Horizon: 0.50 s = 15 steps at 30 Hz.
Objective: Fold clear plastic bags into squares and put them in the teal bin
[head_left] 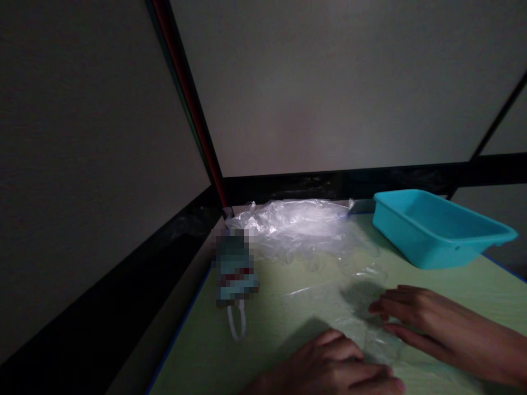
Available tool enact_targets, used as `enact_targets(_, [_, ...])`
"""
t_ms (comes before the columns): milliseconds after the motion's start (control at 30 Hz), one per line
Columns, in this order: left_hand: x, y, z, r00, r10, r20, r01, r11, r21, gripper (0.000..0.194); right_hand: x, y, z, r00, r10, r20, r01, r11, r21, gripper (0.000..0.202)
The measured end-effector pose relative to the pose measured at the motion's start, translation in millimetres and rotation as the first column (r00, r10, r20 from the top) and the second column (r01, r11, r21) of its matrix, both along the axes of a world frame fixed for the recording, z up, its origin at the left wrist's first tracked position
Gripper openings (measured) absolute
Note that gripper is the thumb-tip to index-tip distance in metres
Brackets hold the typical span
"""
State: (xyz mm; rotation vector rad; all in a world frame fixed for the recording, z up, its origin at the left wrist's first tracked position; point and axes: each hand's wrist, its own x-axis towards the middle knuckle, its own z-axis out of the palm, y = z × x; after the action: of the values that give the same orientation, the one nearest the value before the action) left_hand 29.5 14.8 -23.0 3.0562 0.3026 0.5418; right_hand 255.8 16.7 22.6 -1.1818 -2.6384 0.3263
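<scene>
A thin clear plastic bag [325, 296] lies flat on the pale green tabletop, its near part running beneath and between my hands. My left hand [337, 365] rests low at the bottom edge of the view, fingers loosely bent and reaching right over the bag's near side; nothing shows in it. To its right, my right hand [420, 312] hovers just above the bag's right side. Its fingers extend leftward with the thumb apart, and I see nothing held. Whether its fingertips touch the film is hard to tell.
A heap of crumpled clear plastic bags [304, 225] lies at the back against the wall. At back right stands a turquoise plastic basin [415, 241]. A blurred-out greenish item with a white loop [236, 323] lies by the table's left edge. Walls border the table's left and back.
</scene>
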Motion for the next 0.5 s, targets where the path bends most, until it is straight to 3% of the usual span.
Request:
enact_targets(333, [0.9, 2.2, 3.2, 0.996, -0.063, 0.061, 0.066, 0.997, -0.05, 0.023, -0.4, -0.8, 3.4, 1.0, 0.016, 0.018, -0.015, 1.0, -0.007, 0.018])
enact_targets(500, [1.3, -0.2, 2.1, 0.999, -0.031, 0.025, 0.033, 0.995, -0.09, 0.023, 2.0, -0.3, -3.1, 0.999, 0.0, 0.045, 0.0, 1.0, 0.007, 0.02])
